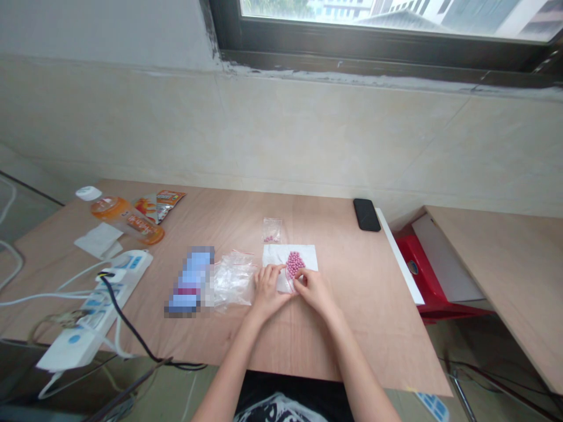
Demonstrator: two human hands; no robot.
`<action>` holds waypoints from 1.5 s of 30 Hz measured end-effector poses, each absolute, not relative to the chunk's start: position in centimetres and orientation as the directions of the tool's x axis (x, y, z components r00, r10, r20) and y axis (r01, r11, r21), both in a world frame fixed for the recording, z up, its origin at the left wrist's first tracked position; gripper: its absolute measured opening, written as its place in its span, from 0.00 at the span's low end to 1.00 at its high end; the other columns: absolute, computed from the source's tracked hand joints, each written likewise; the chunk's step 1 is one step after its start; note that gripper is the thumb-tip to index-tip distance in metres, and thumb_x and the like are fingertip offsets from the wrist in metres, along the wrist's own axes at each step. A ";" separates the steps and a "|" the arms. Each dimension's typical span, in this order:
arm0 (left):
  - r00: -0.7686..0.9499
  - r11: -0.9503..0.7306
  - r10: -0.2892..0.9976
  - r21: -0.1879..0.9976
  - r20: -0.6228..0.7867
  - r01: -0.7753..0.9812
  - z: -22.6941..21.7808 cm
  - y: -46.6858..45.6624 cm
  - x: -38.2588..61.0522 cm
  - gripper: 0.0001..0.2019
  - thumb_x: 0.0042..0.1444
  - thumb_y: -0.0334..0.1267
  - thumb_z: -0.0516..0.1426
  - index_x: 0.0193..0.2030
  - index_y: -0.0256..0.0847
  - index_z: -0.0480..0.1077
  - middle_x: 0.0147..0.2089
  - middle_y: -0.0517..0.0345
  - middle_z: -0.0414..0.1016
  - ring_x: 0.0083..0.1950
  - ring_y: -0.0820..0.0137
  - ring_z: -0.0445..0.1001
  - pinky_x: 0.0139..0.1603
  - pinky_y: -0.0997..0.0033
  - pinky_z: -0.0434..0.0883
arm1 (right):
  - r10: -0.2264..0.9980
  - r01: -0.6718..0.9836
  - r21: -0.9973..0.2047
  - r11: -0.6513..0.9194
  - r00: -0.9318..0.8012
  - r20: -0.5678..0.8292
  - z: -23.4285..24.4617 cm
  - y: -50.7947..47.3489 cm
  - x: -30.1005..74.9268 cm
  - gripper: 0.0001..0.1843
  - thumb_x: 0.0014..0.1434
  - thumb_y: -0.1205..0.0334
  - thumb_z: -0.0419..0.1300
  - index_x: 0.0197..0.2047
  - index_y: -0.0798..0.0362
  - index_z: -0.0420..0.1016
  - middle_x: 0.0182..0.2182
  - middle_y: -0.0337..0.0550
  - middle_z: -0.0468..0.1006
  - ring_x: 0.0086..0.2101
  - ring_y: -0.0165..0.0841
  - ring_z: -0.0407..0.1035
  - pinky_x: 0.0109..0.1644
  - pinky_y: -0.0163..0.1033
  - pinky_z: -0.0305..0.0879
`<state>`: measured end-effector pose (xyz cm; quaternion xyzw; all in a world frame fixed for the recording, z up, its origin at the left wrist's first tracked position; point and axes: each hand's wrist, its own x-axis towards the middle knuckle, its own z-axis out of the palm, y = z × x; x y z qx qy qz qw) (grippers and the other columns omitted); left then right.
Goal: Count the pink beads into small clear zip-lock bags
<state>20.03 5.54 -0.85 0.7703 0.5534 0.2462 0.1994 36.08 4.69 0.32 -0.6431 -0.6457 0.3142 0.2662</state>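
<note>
Inspector: State of the hands?

Reply: Left hand (pixel 268 288) open, fingers flat on a white paper sheet (pixel 276 255). Right hand (pixel 313 291) pinched at the pink beads (pixel 294 264); grip unconfirmed.

Inspector: Beads' location?

Reply: Heaped on that sheet, on the wooden surface (pixel 352 328), a clear plastic bag (pixel 233 280) just beside.
</note>
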 end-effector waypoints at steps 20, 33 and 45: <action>0.259 -0.319 0.948 0.573 0.186 0.755 -1.2 5.7 20.0 0.27 0.43 0.41 0.62 0.52 0.46 0.63 0.47 0.55 0.70 0.49 0.60 0.66 0.50 0.59 0.60 | 0.997 0.477 -0.879 -0.030 -0.048 -0.060 0.0 4.9 36.1 0.06 0.54 0.61 0.57 0.33 0.54 0.72 0.17 0.33 0.66 0.20 0.27 0.60 0.25 0.29 0.53; 0.262 -0.314 0.949 0.581 0.173 0.751 -1.1 5.7 20.0 0.32 0.40 0.50 0.65 0.53 0.46 0.64 0.47 0.54 0.69 0.49 0.60 0.66 0.51 0.59 0.58 | 0.997 0.679 -0.734 0.022 -0.064 -0.030 -0.7 5.3 36.0 0.04 0.53 0.64 0.57 0.32 0.52 0.72 0.20 0.35 0.69 0.23 0.28 0.62 0.29 0.30 0.53; 0.259 -0.315 0.949 0.574 0.180 0.756 -1.1 5.7 20.0 0.31 0.41 0.50 0.64 0.52 0.46 0.64 0.47 0.55 0.70 0.50 0.60 0.66 0.52 0.59 0.58 | 0.998 0.735 -0.677 0.034 -0.065 -0.021 -0.1 5.2 36.0 0.06 0.55 0.61 0.56 0.33 0.52 0.73 0.22 0.37 0.72 0.24 0.29 0.64 0.29 0.31 0.53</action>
